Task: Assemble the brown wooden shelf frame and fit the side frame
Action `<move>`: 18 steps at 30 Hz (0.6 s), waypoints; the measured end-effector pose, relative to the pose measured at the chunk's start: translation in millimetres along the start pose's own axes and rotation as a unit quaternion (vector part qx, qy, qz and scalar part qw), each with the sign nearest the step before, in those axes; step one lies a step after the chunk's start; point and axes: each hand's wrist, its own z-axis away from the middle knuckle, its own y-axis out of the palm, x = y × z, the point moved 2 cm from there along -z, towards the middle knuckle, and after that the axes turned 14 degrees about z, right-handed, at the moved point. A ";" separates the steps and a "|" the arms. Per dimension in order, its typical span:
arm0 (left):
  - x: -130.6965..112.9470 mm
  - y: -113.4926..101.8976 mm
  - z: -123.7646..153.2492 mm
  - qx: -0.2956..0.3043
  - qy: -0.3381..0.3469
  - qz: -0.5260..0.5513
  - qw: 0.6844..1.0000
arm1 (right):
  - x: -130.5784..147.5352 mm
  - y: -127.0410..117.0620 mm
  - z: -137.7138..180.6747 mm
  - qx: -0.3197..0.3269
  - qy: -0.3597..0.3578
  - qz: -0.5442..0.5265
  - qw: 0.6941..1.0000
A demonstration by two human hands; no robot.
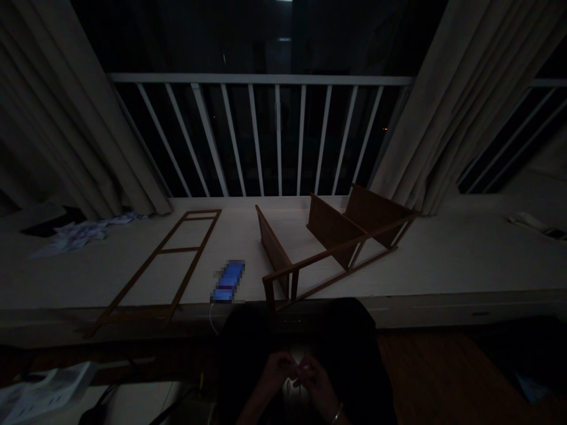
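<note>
Low in the picture, between the dark-clad knees, my left hand [280, 369] and my right hand [311, 376] meet with fingers bent and pinched together. Whatever they hold is too small and dim to name. A pale glow shows behind the fingers. Beyond the knees, on a white window ledge [248, 236], lies a brown shelf unit [336, 242] on its side, with several boards joined to a side frame. To the left rests a separate ladder-like brown frame [179, 251], its near end jutting past the ledge's edge.
A lit, blurred phone [229, 281] with a white cable lies between the two wooden pieces. Crumpled papers [80, 233] lie at the left. White railings [278, 136] and curtains [425, 106] border the dark window. At lower left sits a white plastic holder [53, 389].
</note>
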 end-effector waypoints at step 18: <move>-150.0 22.7 26.2 0.054 0.206 -0.146 0.966 | 121.0 -11.7 -14.2 0.093 -0.102 0.060 0.989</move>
